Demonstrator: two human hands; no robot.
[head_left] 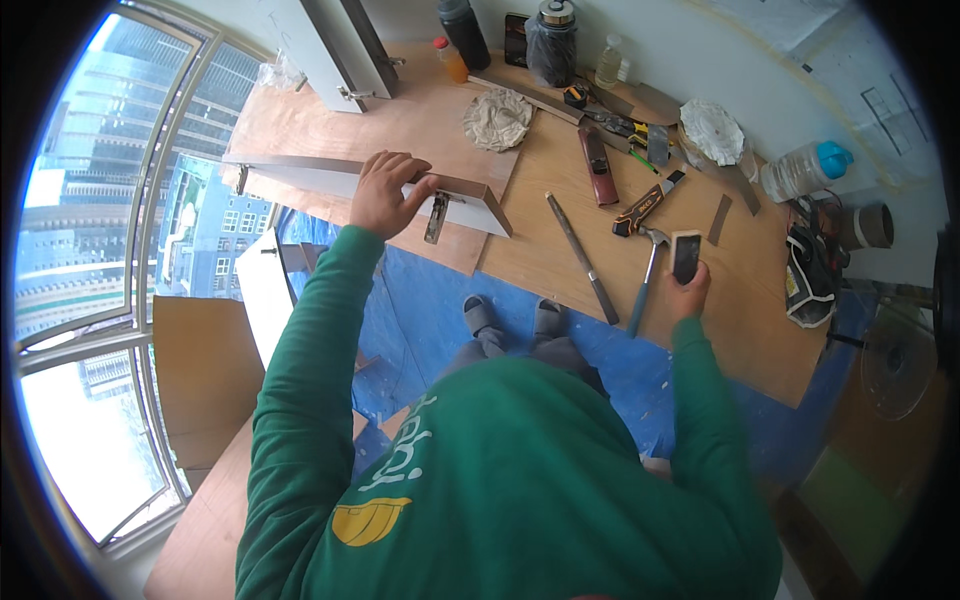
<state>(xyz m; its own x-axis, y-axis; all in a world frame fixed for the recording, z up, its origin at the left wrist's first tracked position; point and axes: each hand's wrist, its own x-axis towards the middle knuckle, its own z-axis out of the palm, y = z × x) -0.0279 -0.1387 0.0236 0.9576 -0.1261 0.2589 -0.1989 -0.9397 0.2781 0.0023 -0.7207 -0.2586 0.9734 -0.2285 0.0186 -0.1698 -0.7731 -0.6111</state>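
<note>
My left hand [385, 192] grips the upper edge of a narrow white cabinet door [310, 183] with a brown edge, which stands on its long side on the wooden worktop. A metal hinge [436, 218] sticks out of the door just right of the hand. My right hand [689, 293] is closed around a small block with a dark face and pale rim [686, 257], which looks like a sanding block. Beside it lies a claw hammer [646, 280] with a blue-grey handle. Left of the hammer is a long chisel-like bar [582, 258].
On the worktop [730, 330] lie a red hand plane [597, 165], a utility knife [648, 204] and a crumpled cloth [498, 119]. Bottles and a wrapped flask [551, 45] line the back wall. White panels [325, 50] stand at the back left. Blue sheeting [430, 300] covers the floor.
</note>
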